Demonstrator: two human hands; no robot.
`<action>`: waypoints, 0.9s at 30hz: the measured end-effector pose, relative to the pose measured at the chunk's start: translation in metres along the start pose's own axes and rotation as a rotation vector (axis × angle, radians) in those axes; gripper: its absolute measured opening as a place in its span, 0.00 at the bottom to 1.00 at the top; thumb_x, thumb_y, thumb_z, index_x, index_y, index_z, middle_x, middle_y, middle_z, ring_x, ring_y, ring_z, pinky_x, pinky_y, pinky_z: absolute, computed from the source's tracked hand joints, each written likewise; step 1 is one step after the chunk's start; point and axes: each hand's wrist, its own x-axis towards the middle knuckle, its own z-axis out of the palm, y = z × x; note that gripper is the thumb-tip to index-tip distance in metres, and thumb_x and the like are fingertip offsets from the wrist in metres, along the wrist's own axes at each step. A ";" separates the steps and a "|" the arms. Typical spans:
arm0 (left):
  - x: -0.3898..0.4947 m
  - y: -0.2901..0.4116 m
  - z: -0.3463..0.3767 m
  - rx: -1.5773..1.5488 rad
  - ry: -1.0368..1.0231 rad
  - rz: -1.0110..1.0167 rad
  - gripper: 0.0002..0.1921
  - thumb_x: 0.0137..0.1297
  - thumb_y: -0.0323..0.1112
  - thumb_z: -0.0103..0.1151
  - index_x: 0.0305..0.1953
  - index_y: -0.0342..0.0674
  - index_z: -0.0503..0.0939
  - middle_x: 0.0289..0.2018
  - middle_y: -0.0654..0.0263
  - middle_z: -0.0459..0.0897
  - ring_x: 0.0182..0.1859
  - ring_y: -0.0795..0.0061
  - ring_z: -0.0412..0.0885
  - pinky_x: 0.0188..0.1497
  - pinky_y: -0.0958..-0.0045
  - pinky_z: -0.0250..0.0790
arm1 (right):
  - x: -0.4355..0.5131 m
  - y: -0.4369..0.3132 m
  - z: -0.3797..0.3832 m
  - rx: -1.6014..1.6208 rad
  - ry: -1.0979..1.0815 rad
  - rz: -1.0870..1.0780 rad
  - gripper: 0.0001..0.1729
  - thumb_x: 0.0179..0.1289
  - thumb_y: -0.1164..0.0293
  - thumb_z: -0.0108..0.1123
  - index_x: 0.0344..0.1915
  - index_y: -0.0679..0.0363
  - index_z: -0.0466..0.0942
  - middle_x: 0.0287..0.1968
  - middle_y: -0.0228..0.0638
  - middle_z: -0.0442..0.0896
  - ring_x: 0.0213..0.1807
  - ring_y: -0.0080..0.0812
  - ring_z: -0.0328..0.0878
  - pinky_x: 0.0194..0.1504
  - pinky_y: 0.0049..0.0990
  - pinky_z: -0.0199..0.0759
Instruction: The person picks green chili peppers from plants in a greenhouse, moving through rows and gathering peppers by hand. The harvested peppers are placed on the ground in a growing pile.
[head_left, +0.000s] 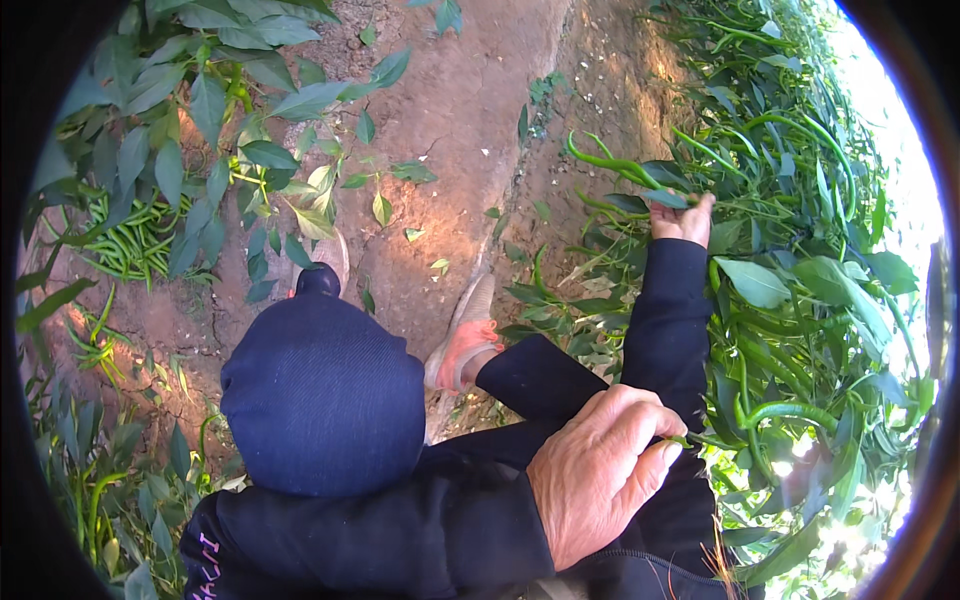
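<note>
My left hand (600, 476) reaches across from the lower left, its thumb and forefinger pinched on a thin green pepper stem (681, 441). Farther up, my right hand (681, 223) is palm up at the edge of the pepper plants (757, 285), under a leaf (666, 199). Long green peppers (619, 163) lie just left of its fingers; whether it grips them is hidden. More long peppers (795, 411) hang among the leaves to the right of both hands.
A pile of picked green peppers (131, 236) lies on the soil at left, with a smaller bunch (97, 349) below it. Leafy branches (210, 97) overhang the upper left. My blue-covered knee (326, 390) and a beige and coral shoe (466, 337) are in the dirt path (442, 135).
</note>
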 end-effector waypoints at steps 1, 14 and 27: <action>0.001 0.002 -0.004 -0.007 0.004 -0.004 0.08 0.63 0.29 0.50 0.43 0.36 0.71 0.40 0.58 0.72 0.42 0.63 0.74 0.45 0.71 0.67 | -0.007 0.000 0.007 -0.023 0.086 -0.060 0.24 0.66 0.47 0.45 0.48 0.55 0.65 0.45 0.36 0.69 0.43 0.32 0.68 0.44 0.33 0.66; -0.003 0.018 -0.017 -0.086 -0.018 -0.019 0.06 0.60 0.27 0.52 0.38 0.37 0.70 0.34 0.59 0.72 0.37 0.60 0.73 0.39 0.66 0.67 | -0.042 -0.029 -0.050 -0.025 0.163 -0.186 0.11 0.66 0.62 0.43 0.38 0.56 0.70 0.19 0.27 0.66 0.22 0.27 0.65 0.30 0.29 0.63; -0.013 0.006 -0.014 0.320 -0.041 0.114 0.11 0.57 0.30 0.57 0.42 0.36 0.72 0.42 0.57 0.73 0.46 0.59 0.72 0.48 0.64 0.64 | -0.124 -0.023 -0.059 0.015 -0.286 0.381 0.28 0.63 0.48 0.51 0.45 0.64 0.70 0.15 0.20 0.53 0.12 0.15 0.45 0.14 0.18 0.41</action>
